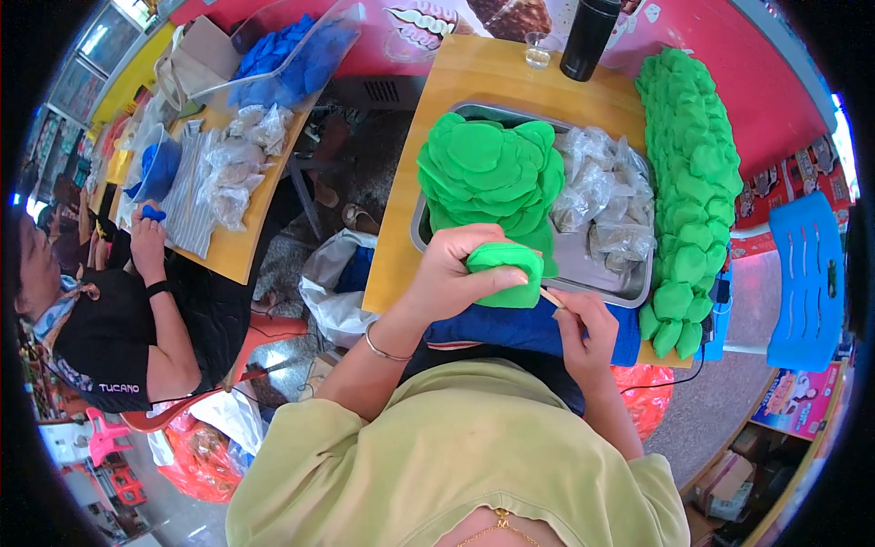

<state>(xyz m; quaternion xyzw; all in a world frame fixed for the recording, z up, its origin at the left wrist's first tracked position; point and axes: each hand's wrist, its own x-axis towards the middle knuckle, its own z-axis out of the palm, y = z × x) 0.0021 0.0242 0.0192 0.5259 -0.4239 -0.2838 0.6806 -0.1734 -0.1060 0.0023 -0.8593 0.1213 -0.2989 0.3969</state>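
Note:
My left hand [447, 278] is closed around a green, soft-looking piece [522, 295] with rounded corners, its thumb pressed across the front. My right hand [588, 330] pinches a thin wooden stick [550, 297], whose far end meets the green piece's right side. Just beyond my hands lies a metal tray [576, 255]. Flat green rounded pieces [483, 164] are heaped in its left part, and knotted clear plastic bags [592, 182] with greyish-brown contents fill the right. Along the table's right side runs a long stack of puffed green pieces [690, 173]. Blue cloth [570, 330] lies below my hands.
A black tumbler [589, 41] and a small clear cup [538, 50] stand at the table's far edge. A blue chair [807, 283] is to the right. On the left, a person [100, 351] handles a blue piece beside another table [262, 214] with bags and a clear bin [342, 41].

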